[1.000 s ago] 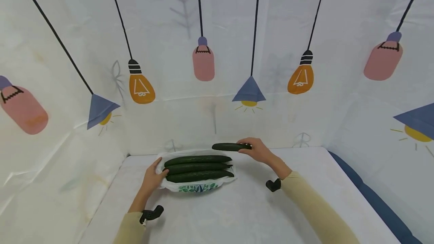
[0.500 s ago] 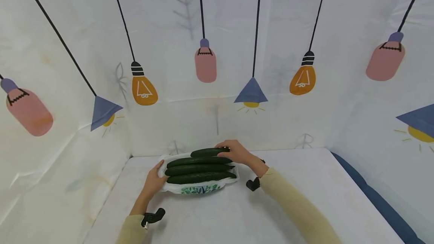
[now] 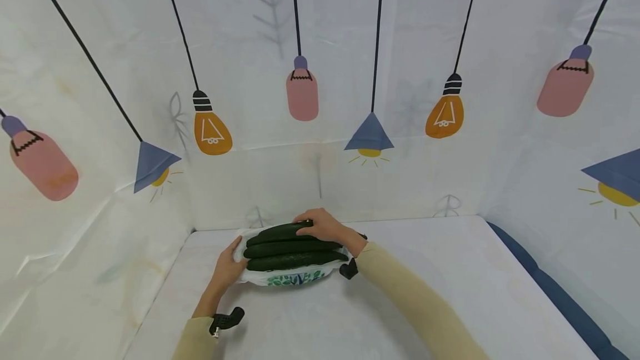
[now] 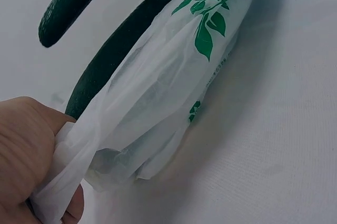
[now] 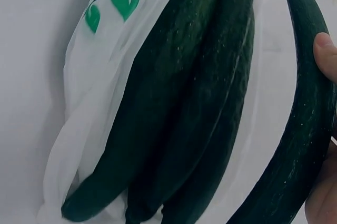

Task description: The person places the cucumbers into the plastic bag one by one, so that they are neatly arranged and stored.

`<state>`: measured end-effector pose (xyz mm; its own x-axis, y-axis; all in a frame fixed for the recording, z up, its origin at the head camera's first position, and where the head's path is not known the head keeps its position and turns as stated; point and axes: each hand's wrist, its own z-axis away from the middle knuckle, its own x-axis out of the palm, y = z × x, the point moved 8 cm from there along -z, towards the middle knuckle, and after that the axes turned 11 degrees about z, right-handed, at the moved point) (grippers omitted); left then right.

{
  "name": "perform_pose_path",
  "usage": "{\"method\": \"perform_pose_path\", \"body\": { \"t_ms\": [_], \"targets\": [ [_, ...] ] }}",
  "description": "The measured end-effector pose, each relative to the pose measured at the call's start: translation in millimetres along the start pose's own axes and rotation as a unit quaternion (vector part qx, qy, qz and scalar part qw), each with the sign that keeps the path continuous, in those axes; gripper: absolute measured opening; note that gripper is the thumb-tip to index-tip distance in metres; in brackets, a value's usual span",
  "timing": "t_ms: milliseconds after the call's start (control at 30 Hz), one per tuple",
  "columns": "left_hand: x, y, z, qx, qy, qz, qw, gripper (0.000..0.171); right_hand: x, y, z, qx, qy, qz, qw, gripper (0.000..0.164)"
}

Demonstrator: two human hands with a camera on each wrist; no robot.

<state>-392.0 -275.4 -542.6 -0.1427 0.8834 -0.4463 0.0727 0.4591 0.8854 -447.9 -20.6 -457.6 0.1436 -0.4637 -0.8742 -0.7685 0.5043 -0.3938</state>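
Note:
A white plastic bag (image 3: 280,280) with green leaf print lies on the table, and three long dark green cucumbers (image 3: 295,261) rest side by side on it. My left hand (image 3: 227,265) holds the bag's left end; the left wrist view shows the plastic (image 4: 147,113) bunched between thumb and fingers. With my right hand (image 3: 325,226) I grip another cucumber (image 3: 280,231) near its right end, over the back of the bag. In the right wrist view this held cucumber (image 5: 295,145) stands apart from the three others (image 5: 158,97), my thumb lying across it.
A white cloth covers the table (image 3: 400,293). Behind it hangs a white sheet (image 3: 340,182) printed with lamps and bulbs. Something dark blue (image 3: 555,293) runs along the table's right side. Both wrists carry black camera mounts (image 3: 227,320).
My right hand has carried its cucumber leftward, from beyond the bag's back right corner to over the bag's back edge beside the other cucumbers. The left hand keeps its place on the bag.

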Motion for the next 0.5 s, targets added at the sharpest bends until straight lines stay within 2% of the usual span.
{"method": "perform_pose_path", "body": {
  "t_ms": [500],
  "targets": [
    [3.0,-0.9,2.1,-0.004,-0.009,0.005,0.9999,0.078,24.7,-24.2,-22.1,0.002,-0.034,0.020,0.999,0.037]
  ]
}}
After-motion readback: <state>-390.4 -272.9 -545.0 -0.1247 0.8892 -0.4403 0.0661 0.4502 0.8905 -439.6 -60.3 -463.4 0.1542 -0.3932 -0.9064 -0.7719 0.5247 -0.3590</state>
